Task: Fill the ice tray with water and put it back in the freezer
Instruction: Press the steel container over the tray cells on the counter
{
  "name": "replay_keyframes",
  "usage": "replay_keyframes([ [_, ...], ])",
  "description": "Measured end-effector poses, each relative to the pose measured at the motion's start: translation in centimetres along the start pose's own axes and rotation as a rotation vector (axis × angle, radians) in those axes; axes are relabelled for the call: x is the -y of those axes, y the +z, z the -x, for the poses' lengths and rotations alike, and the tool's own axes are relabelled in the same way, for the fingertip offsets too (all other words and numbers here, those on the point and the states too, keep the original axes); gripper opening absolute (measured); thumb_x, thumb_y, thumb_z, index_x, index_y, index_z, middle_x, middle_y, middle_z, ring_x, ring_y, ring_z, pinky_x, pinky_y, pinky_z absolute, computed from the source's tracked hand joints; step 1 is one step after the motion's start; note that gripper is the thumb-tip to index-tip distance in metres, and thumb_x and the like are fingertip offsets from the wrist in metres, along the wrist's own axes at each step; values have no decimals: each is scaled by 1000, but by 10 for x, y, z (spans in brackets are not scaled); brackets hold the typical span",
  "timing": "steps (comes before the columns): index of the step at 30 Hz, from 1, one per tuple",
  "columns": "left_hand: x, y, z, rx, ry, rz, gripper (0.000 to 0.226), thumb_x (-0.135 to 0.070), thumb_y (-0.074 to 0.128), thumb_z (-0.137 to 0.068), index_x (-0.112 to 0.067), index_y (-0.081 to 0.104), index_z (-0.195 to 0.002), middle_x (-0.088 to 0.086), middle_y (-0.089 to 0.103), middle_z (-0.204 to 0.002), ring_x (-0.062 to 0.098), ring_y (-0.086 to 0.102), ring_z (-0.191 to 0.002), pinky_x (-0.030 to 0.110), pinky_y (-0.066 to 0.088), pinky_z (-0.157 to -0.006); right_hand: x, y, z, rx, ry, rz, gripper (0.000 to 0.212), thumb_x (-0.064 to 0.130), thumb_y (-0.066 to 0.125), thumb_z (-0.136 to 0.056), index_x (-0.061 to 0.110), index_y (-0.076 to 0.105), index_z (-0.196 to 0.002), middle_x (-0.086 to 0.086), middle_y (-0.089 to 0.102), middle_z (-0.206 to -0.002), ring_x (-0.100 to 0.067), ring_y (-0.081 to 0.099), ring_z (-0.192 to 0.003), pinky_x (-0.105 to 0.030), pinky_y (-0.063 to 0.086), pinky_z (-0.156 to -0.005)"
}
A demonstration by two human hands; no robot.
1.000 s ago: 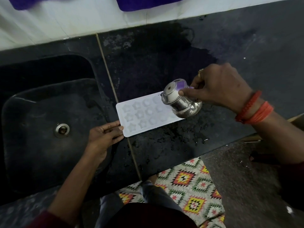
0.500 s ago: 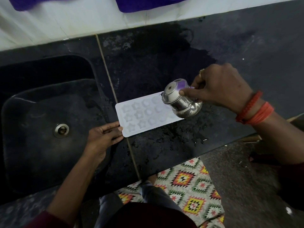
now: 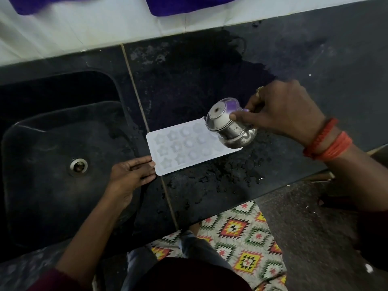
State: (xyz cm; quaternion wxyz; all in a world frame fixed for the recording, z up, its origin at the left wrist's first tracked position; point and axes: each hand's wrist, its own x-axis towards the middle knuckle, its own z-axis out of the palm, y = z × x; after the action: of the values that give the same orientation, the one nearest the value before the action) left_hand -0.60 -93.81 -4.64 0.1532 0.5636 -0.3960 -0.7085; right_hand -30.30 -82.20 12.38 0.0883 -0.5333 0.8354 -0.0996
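On counter (image 3: 210, 80), right of sink (image 3: 52, 164): white tray (image 3: 178, 148) lying flat, star and round moulds up. Left hand (image 3: 130, 175), fingers straight, touches its near left corner. Right hand (image 3: 281, 108), fingers curled, grips steel pot (image 3: 228, 129) tilted over the tray's right end. Water droplets (image 3: 241, 173) spot the counter near the tray.

A black stone counter (image 3: 210, 80) runs along a white tiled wall (image 3: 105, 28), where purple cloths (image 3: 189, 5) hang. A dark sink (image 3: 42, 196) with a metal drain (image 3: 78, 166) is set into its left part. Spilled drops (image 3: 220, 177) wet the front edge. A bright patterned mat (image 3: 241, 238) lies on the dark floor (image 3: 310, 238).
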Motion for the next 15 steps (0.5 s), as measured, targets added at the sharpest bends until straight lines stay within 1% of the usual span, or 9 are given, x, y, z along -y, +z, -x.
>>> replay_keyframes([
  [3, 0, -1, -1, -1, 0, 1, 13, -1, 73, -89, -10, 75, -98, 4, 81, -81, 10, 76, -68, 20, 61, -61, -2, -1, 4, -11, -7, -30, 45, 65, 65, -76, 22, 77, -80, 10, 57, -61, -17, 62, -65, -27, 45, -70],
  [7, 0, 0, -2, -4, -1, 5, 13, -1, 73, -90, -10, 75, -100, 2, 81, -80, 10, 77, -70, 21, 62, -63, -4, -2, 10, -17, -11, -46, 48, 68, 60, -73, 23, 77, -78, 11, 58, -62, -12, 59, -60, -25, 43, -67],
  [12, 1, 1, -1, -5, 7, 16, 13, 0, 71, -90, -9, 74, -100, 2, 81, -80, 10, 77, -69, 22, 63, -67, -6, 2, 14, 12, 0, 2, 46, 70, 60, -74, 26, 74, -75, 7, 65, -67, -11, 55, -58, -25, 38, -65],
  [15, 1, 1, -1, -9, 8, 19, 14, 0, 72, -90, -8, 75, -102, 5, 81, -84, 16, 77, -76, 24, 64, -69, -5, 7, 17, 46, 16, 29, 50, 74, 57, -71, 27, 74, -76, 6, 68, -70, -15, 54, -59, -27, 43, -66],
])
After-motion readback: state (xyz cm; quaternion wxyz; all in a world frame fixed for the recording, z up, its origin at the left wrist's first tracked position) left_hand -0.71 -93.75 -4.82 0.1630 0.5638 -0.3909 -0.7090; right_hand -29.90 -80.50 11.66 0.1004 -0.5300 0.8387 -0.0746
